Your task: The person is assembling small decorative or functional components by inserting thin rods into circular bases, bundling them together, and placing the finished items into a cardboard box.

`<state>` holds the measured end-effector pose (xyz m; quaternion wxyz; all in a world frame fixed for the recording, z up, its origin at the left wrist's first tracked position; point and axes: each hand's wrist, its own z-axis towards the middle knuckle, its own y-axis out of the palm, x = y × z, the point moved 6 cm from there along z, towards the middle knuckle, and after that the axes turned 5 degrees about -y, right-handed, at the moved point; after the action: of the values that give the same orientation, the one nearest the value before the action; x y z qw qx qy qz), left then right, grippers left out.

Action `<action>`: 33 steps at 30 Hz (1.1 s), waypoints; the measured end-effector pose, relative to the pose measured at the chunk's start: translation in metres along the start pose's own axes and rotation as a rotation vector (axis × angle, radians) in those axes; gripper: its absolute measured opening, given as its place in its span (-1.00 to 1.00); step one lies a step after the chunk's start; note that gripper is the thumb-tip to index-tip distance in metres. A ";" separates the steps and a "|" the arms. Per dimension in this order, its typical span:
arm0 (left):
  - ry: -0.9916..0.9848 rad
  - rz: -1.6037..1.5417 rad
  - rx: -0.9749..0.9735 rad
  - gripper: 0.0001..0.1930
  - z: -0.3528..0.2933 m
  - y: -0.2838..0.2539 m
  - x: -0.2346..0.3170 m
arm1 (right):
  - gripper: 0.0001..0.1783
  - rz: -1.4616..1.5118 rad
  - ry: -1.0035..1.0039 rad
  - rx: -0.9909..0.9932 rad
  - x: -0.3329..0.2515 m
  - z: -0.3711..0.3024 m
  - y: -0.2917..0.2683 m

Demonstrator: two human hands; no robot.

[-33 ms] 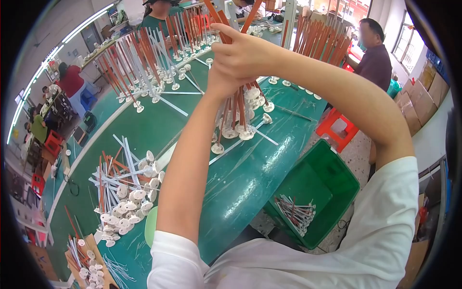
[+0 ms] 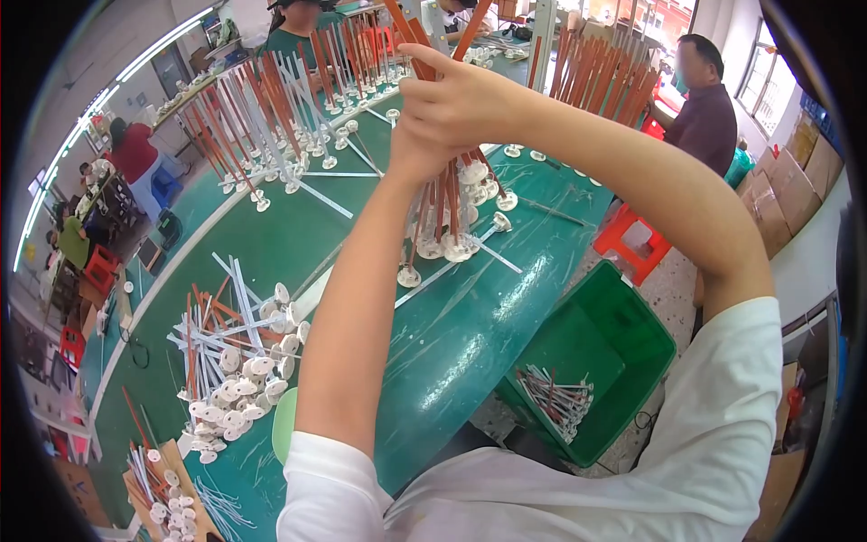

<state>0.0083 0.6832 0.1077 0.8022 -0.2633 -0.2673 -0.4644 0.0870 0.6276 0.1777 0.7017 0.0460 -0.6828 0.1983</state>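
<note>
A bundle of long flat red-brown and pale strips with white round disc ends (image 2: 442,212) stands on the green table, discs down. My right hand (image 2: 465,95) is closed round its upper part, one finger sticking out to the left. Just below and overlapping it, my left hand (image 2: 420,149) closes on the same bundle, its fingers mostly hidden. Red-brown strip tops show above the hands. Close to the bundle, a loose pale strip with a disc (image 2: 501,223) lies on the table. A pile of disc-ended strips (image 2: 239,388) lies beside my left forearm.
Rows of upright strips stand at the back left (image 2: 271,108) and back right (image 2: 601,77). A green bin (image 2: 623,316) with some strips sits at the lower right, near a red stool (image 2: 632,239). A person (image 2: 704,117) sits at the right; others work farther back.
My right forearm has shifted very slightly. Both hands stay on the bundle.
</note>
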 end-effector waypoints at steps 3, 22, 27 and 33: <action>0.034 -0.180 0.022 -0.53 0.006 -0.001 0.004 | -0.77 0.011 0.070 0.147 0.005 -0.013 -0.012; -0.287 -0.086 -0.413 -0.26 -0.008 0.003 0.022 | -0.14 1.830 1.545 0.711 -0.059 -0.084 0.044; -0.271 -0.053 -0.379 -0.43 -0.019 0.014 0.035 | -0.21 2.206 1.428 0.810 -0.074 -0.079 0.045; -0.223 0.103 -0.282 -0.64 -0.020 0.018 0.024 | -0.37 1.437 1.525 0.446 -0.065 -0.126 0.007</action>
<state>0.0377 0.6631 0.1065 0.7455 -0.4364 -0.2729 -0.4235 0.2038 0.6627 0.1049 0.6378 -0.3754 0.1206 0.6617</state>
